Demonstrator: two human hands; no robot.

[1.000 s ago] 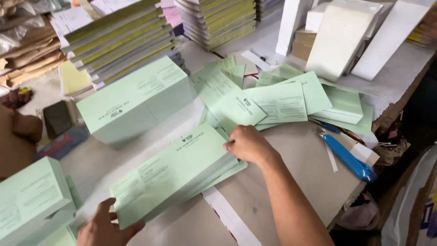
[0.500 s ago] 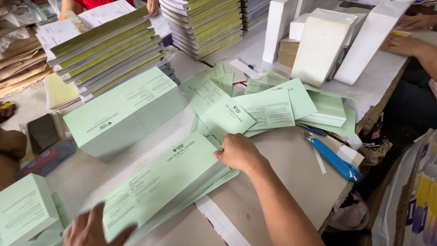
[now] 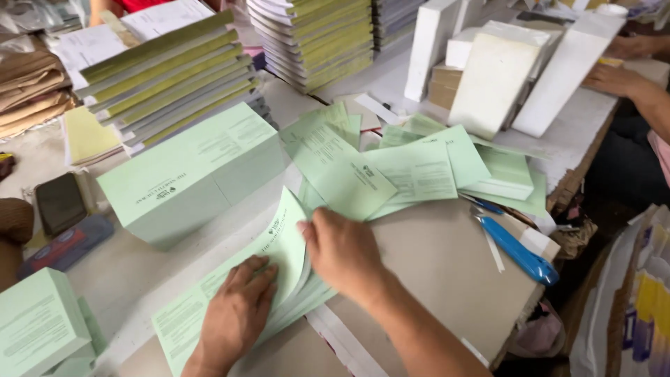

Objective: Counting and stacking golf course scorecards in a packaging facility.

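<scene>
A fanned stack of pale green printed sheets (image 3: 209,297) lies on the table in front of me. My left hand (image 3: 237,311) presses flat on top of the stack, fingers spread. My right hand (image 3: 342,255) grips the stack's right end, and the top sheet's corner curls up against its fingers. Loose green sheets (image 3: 391,171) lie scattered just beyond my right hand. A thick block of green sheets (image 3: 192,174) stands behind the stack.
A smaller green block (image 3: 38,328) sits at the near left. Stacked yellow-edged booklets (image 3: 167,77) and white blocks (image 3: 492,80) fill the back. A blue utility knife (image 3: 520,251) lies at the right on brown board (image 3: 433,272). Another person's hand (image 3: 618,77) rests at far right.
My left hand has come up from the stack's near edge onto its top. My right hand has shifted to the stack's right end, and the top sheets now curl upward.
</scene>
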